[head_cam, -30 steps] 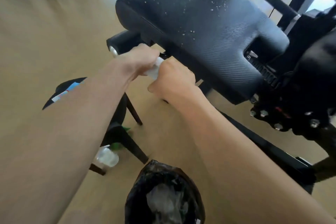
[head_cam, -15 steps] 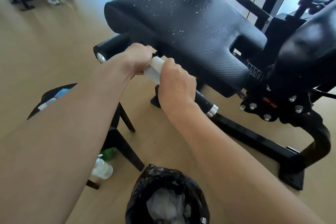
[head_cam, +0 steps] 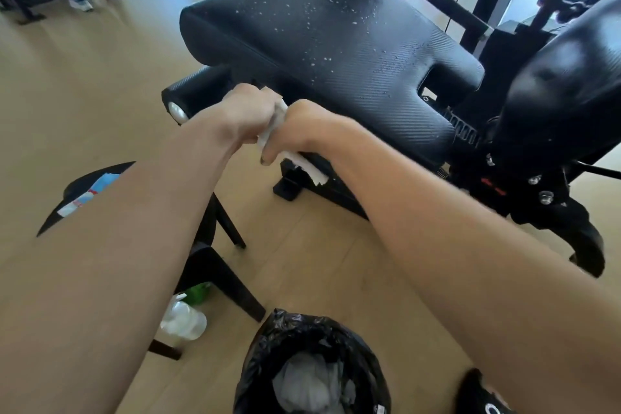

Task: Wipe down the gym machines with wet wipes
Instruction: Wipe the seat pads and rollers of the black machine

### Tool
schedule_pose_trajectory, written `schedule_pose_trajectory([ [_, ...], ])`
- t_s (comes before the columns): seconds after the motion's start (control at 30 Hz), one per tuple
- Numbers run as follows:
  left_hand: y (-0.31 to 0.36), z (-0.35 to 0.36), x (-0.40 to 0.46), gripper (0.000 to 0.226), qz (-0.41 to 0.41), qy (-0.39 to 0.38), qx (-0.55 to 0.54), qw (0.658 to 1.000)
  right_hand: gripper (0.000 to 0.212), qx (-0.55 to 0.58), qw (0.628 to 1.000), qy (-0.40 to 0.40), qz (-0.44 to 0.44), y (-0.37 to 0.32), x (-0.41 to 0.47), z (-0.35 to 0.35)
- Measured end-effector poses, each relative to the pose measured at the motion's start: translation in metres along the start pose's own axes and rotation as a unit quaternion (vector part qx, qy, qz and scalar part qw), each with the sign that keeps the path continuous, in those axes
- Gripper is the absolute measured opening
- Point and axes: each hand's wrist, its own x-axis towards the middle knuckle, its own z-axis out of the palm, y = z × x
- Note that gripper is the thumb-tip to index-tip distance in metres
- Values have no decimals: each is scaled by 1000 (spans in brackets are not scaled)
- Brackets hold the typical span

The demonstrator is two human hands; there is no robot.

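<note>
Both hands, the left hand [head_cam: 248, 114] and the right hand [head_cam: 297, 133], are gripping one wipe [head_cam: 274, 126] in curled fingers, just in front of the speckled pad [head_cam: 336, 44]. Pulling apart too hard is risking a tear, dropping shreds beside the bin [head_cam: 268, 339].

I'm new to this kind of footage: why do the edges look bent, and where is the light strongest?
Head view: the wide-angle lens bows the floor and stretches both forearms; bright window glare washes out the top right and the far floor; the hands on the wipe look slightly soft; specks glint on the pad.
</note>
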Motion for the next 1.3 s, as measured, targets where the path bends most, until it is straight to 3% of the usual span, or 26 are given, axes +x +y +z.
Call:
schedule_pose_trajectory([
  [0.07,-2,2,5,32,2,-1,-8,1000,31,118,984,-136,4,6,7,-10],
  [0.13,-2,3,6,36,16,-6,-12,1000,31,150,975,-163,5,14,7,-10],
  [0.2,-5,2,11,37,14,-5,-5,1000,35,69,994,-87,-6,15,7,-3],
  [0.27,-6,1,11,35,6,4,-1,1000,34,-46,998,41,-7,16,-3,9],
  [0.43,-9,3,15,34,1,8,-20,1000,22,-222,939,257,45,74,-68,45],
  [0.53,-11,5,18,32,13,20,-13,1000,25,-258,915,301,75,97,-87,56],
  [0.6,-10,7,19,29,15,20,-20,999,23,-222,939,253,75,96,-84,49],
  [0.7,-10,8,19,36,5,30,-35,999,34,-93,990,83,72,73,-60,18],
  [0.8,-9,7,19,39,7,30,-25,999,37,54,995,-71,36,36,-24,-6],
  [0.87,-9,6,19,39,11,26,-10,1000,36,86,992,-89,19,15,-8,-10],
  [0.93,-10,5,18,39,15,26,-5,1000,36,30,998,-46,5,6,-2,-4],
  [1.0,-11,5,18,38,18,27,-10,999,34,-76,996,56,6,17,-14,10],
  [1.13,-13,6,20,36,11,21,-22,999,29,-205,947,242,49,77,-67,42],
  [1.23,-14,8,21,37,14,25,-29,999,24,-235,924,295,72,108,-94,57],
  [1.3,-13,9,21,37,14,28,-31,999,23,-205,932,290,71,115,-96,57],
])
